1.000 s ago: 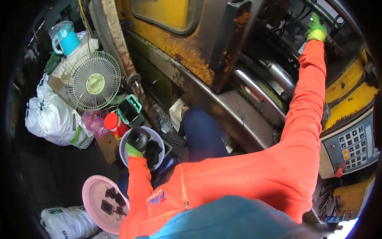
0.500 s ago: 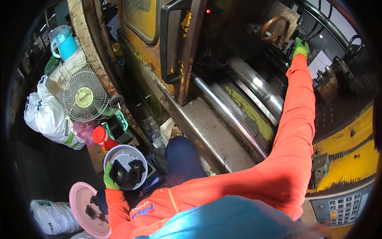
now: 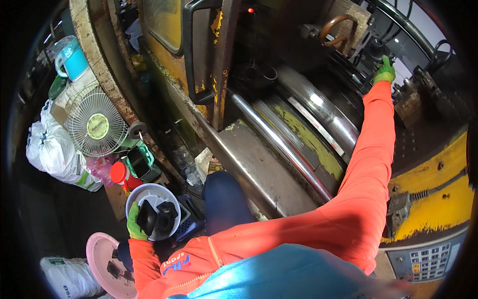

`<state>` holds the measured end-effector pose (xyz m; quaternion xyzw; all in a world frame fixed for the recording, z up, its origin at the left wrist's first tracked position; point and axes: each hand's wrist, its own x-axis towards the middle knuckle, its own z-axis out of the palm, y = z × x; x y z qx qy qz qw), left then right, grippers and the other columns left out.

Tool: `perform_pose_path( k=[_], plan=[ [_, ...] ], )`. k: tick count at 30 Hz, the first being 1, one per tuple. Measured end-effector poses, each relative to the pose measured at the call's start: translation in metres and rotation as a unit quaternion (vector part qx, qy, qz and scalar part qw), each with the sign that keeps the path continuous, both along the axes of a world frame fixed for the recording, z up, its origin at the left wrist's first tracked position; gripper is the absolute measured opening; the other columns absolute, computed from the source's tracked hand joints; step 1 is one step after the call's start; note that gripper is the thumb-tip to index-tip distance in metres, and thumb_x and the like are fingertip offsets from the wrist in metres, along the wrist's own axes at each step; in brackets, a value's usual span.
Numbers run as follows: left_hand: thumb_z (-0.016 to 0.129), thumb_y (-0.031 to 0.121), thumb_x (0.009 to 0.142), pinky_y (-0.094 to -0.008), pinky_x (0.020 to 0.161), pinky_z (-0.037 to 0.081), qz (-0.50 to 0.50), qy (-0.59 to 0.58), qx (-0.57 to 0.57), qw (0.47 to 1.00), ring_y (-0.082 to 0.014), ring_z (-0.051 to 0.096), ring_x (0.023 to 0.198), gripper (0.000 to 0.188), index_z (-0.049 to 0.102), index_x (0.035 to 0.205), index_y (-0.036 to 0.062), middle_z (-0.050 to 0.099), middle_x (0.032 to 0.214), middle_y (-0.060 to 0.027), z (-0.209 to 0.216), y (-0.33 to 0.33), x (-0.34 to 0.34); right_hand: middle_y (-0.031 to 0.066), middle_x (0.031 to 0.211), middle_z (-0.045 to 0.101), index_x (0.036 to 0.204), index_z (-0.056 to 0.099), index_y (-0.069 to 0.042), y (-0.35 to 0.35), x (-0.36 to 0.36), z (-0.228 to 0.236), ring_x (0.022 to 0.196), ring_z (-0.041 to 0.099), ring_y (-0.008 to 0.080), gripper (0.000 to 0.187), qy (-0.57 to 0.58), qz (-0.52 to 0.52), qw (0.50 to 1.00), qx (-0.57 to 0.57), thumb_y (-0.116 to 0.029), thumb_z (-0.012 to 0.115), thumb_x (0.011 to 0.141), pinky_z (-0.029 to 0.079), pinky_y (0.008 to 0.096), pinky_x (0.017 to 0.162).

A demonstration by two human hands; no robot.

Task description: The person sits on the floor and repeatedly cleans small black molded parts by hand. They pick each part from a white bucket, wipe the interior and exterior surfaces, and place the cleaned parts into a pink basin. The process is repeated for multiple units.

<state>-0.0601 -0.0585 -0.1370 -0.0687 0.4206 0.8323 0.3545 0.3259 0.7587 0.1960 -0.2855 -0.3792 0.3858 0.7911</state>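
My left hand (image 3: 135, 223), in a green glove, is closed on a black plastic part (image 3: 147, 218) at the left side of a white basin (image 3: 130, 199). Other black parts (image 3: 167, 219) lie in that basin beside it. My right arm stretches far into an opened machine. At its end my right hand (image 3: 384, 74), also green-gloved, is among dark fittings, with its fingers curled. What it grips there is too dark to make out. Left of that hand stands a brown ring-shaped handle (image 3: 338, 31) on a worn block.
A pink basin (image 3: 99, 269) with a few black pieces stands at the lower left. Near it are a fan (image 3: 97, 126), a red-lidded jar (image 3: 119, 173) and white bags (image 3: 50, 149). Shiny machine bars (image 3: 284, 144) run beneath my right arm; a button panel (image 3: 425, 261) is at lower right.
The view has shifted slightly, so most things sit a little farther left. My right hand has moved a little right and down in the picture. My left hand still holds the black part.
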Motion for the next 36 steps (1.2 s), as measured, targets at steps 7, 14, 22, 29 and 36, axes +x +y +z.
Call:
perform_pose_path(
  k=[7,14,22,29,36],
  plan=[
    [0.062,0.031,0.096,-0.0367,0.076,0.058,-0.017,-0.007,0.046,0.999,-0.0205,0.067,0.089,0.025,0.067,0.105,0.0081,0.068,0.094,-0.0056,0.008,0.017,-0.006,0.0006,0.070,0.056,0.088,0.063,-0.011,-0.084,0.021,0.008,0.050,0.050,0.0150,0.018,-0.034,0.225,0.971,0.071,-0.024,0.074,0.084,0.043,0.0332,0.049],
    [0.055,0.028,0.098,-0.0290,0.069,0.048,-0.113,0.295,-0.033,0.948,-0.0154,0.059,0.075,0.029,0.064,0.094,0.0009,0.063,0.083,-0.0061,0.064,0.044,0.032,-0.0010,0.070,0.060,0.091,0.067,-0.008,-0.248,-0.044,0.037,0.050,0.051,0.0088,0.016,-0.150,0.233,0.948,0.159,-0.021,0.073,0.086,0.043,0.0242,0.046],
    [0.046,0.045,0.102,-0.0288,0.071,0.048,-0.237,0.327,0.131,0.905,-0.0150,0.060,0.076,0.052,0.066,0.089,-0.0009,0.065,0.084,-0.0073,0.150,0.054,0.068,0.0124,0.095,0.070,0.105,0.067,-0.005,-0.485,-0.172,0.022,0.076,0.069,0.0255,0.037,-0.539,0.076,0.522,0.656,-0.002,0.072,0.069,0.055,0.0326,0.067],
    [0.059,0.034,0.092,-0.0358,0.064,0.049,-0.115,0.507,-0.012,0.854,-0.0233,0.061,0.065,0.037,0.065,0.112,0.0031,0.064,0.077,-0.0118,0.150,0.013,0.055,-0.0008,0.081,0.053,0.108,0.065,-0.010,-0.619,-0.249,-0.067,0.060,0.055,0.0124,0.032,-0.429,-0.038,0.296,0.852,-0.017,0.065,0.077,0.048,0.0291,0.052],
    [0.055,0.032,0.098,-0.0260,0.065,0.047,0.097,0.527,-0.167,0.828,-0.0077,0.059,0.069,0.037,0.072,0.101,-0.0005,0.069,0.076,-0.0041,0.094,-0.095,0.042,0.0134,0.109,0.068,0.113,0.067,-0.003,-0.611,-0.271,-0.078,0.090,0.067,0.0234,0.031,-0.398,0.450,0.575,0.556,-0.005,0.062,0.082,0.054,0.0356,0.077]
  ],
)
